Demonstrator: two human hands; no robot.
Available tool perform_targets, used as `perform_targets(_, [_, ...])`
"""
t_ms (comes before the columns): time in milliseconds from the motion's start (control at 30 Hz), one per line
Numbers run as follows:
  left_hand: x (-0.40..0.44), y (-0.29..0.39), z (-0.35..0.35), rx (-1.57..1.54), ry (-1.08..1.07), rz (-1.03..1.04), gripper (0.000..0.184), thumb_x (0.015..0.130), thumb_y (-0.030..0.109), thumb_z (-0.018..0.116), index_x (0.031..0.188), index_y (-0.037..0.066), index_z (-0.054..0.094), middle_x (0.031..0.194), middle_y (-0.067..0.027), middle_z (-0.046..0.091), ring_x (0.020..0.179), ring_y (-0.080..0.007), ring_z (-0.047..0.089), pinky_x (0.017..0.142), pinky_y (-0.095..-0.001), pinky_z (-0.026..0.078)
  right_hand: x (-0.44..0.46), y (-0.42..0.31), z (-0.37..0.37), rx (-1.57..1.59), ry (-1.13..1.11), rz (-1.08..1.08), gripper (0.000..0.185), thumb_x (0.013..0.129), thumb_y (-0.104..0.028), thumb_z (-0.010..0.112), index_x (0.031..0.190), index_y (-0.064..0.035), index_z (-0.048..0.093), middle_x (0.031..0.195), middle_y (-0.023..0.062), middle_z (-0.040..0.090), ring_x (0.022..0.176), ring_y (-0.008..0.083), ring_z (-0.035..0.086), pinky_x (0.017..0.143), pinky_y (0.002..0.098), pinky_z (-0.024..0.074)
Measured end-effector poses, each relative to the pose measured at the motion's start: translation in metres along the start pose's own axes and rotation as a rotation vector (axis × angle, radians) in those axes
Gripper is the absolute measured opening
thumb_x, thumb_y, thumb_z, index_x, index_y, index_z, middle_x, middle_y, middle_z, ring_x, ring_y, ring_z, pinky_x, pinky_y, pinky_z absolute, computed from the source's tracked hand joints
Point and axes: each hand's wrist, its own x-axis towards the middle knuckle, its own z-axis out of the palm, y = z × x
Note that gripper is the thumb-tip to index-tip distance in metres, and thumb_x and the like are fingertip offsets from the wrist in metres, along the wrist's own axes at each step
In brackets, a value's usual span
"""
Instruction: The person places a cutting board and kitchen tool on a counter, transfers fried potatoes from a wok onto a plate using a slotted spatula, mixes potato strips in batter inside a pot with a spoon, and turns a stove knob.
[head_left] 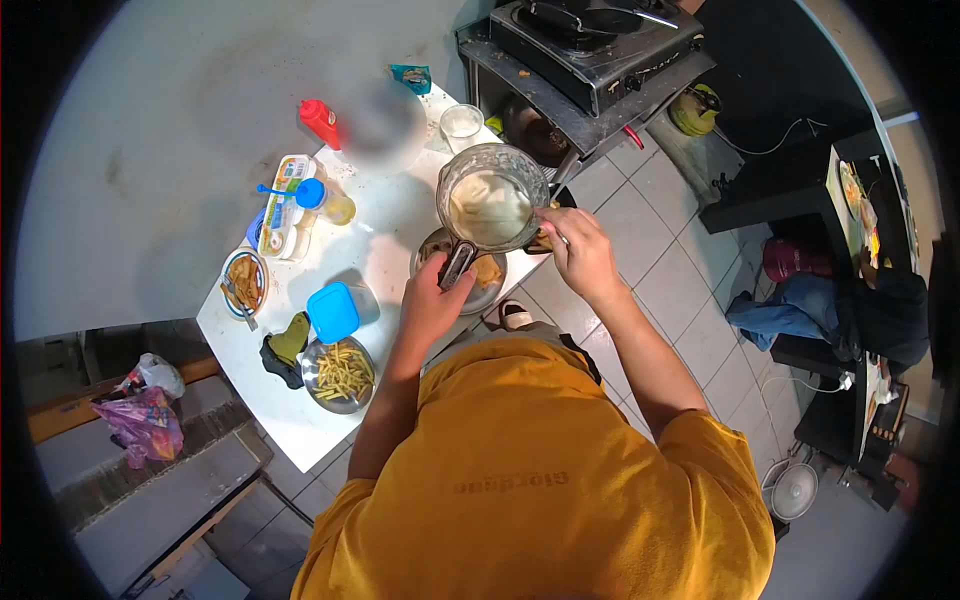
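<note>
Shirt (560, 420) mustard yellow, darker lettering (510, 483) across it. Pot (492, 156) greyish, mottled along wall; its handle (459, 265) black with silvery edge; contents (488, 208) creamy white. Table (290, 425) white. Squeeze bottle (319, 121) bright red (loudest spot on tabletop). Square lid (333, 312) sky blue. Fries (342, 373) pale yellow. Cloth item (290, 341) olive green and black. Packet (411, 78) teal. Bag (146, 424) pink-purple, patterned. Floor tiles (640, 222) light grey, darker grid lines. Jeans (795, 306) blue.

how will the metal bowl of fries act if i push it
The metal bowl looks rigid, so it should slide without flexing. The fries look loosely piled and may shift if jolted. It sits near the table edge, so might tip off there.
</note>
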Motion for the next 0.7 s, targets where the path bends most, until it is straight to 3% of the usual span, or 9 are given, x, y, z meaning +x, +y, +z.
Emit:
perform_targets(167, [-0.004, 0.003, 0.001, -0.004, -0.012, -0.007, 0.028, 0.082, 0.025, 0.069, 0.091, 0.0, 0.06, 0.073, -0.0116, 0.063, 0.063, -0.0192, 0.059, 0.06, -0.0315, 0.046, -0.005, 0.002, -0.006, -0.027, -0.031, 0.006, 0.017, 0.082, -0.006, 0.068, 0.099, -0.0052, 0.066, 0.083, 0.0102, 0.063, 0.078, 0.0286, 0.061, 0.073, 0.0378, 0.049])
perform_targets(233, [-0.004, 0.0, 0.004, 0.036, -0.018, 0.022, 0.028, 0.085, 0.025, 0.069, 0.095, 0.0, 0.06, 0.069, -0.0014, 0.056, 0.061, -0.0068, 0.046, 0.053, -0.024, 0.037, -0.003, 0.0, -0.015, 0.024, -0.006, -0.017, 0.018, 0.082, -0.006, 0.067, 0.1, -0.0051, 0.065, 0.084, 0.0109, 0.063, 0.078, 0.0295, 0.061, 0.073, 0.0382, 0.0493])
perform_targets(333, [-0.007, 0.004, 0.004, 0.013, -0.012, 0.035, 0.027, 0.085, 0.025, 0.069, 0.093, 0.001, 0.06, 0.067, -0.0009, 0.056, 0.058, -0.0063, 0.046, 0.051, -0.0235, 0.036, -0.009, 0.003, -0.011, -0.004, -0.091, 0.03, 0.018, 0.082, -0.006, 0.066, 0.1, -0.0041, 0.064, 0.085, 0.0112, 0.064, 0.078, 0.0296, 0.061, 0.073, 0.0379, 0.0495])
perform_targets(700, [-0.012, 0.004, 0.008, -0.006, -0.032, -0.006, 0.028, 0.084, 0.026, 0.07, 0.092, 0.001, 0.061, 0.063, -0.0003, 0.056, 0.052, -0.0068, 0.05, 0.047, -0.0247, 0.038, -0.014, -0.009, -0.017, -0.009, -0.016, 0.037, 0.014, 0.083, -0.007, 0.067, 0.096, -0.0031, 0.065, 0.082, 0.0115, 0.063, 0.074, 0.03, 0.061, 0.07, 0.0377, 0.0499])
